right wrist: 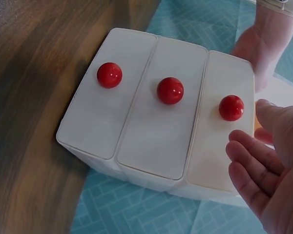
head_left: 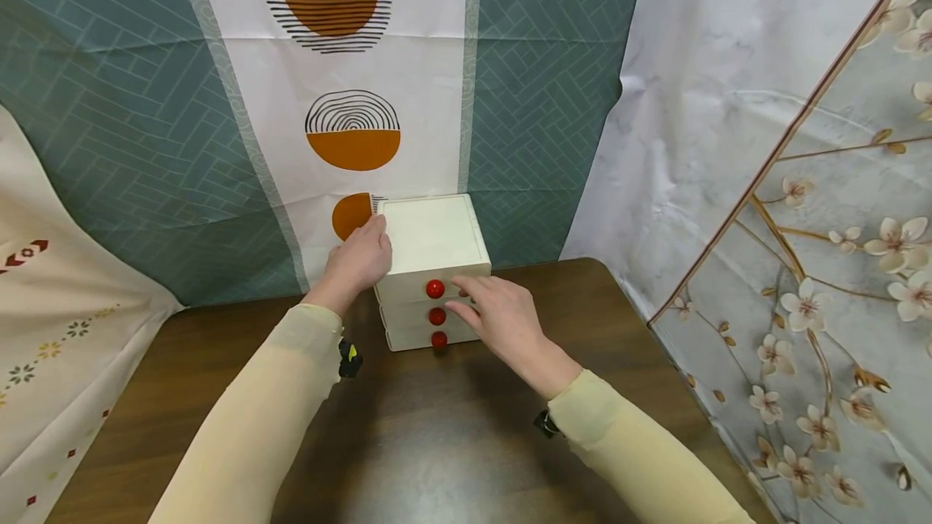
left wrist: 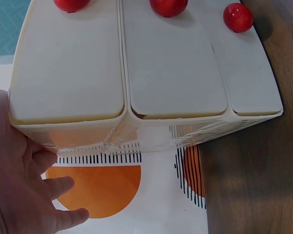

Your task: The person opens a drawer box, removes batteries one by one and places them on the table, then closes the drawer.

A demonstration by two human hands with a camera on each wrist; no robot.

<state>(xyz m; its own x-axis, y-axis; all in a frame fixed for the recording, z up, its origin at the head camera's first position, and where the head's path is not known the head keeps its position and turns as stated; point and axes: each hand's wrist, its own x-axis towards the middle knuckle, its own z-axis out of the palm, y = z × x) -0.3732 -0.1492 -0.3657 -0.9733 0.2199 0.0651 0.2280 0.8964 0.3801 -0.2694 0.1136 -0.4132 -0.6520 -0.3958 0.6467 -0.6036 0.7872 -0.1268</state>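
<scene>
A small white cabinet (head_left: 433, 234) with three stacked drawers stands on the table. Each drawer front carries one round red knob: the top knob (head_left: 434, 289), the middle knob (head_left: 437, 316) and the bottom knob (head_left: 438, 340). At the cabinet's upper left edge rests my left hand (head_left: 358, 257); in the left wrist view its fingers (left wrist: 58, 187) spread along the side. My right hand (head_left: 502, 315) hovers before the drawer fronts, right of the top knob. Its fingers (right wrist: 254, 158) are loosely bent, with nothing held and a gap to the knob. All three drawers look closed.
The dark wooden table (head_left: 429, 435) extends toward me. Behind the cabinet hangs a green and white patterned cloth (head_left: 546, 103). A flower-printed cloth (head_left: 815, 330) borders the table on the right, and a cream cloth (head_left: 58, 330) on the left.
</scene>
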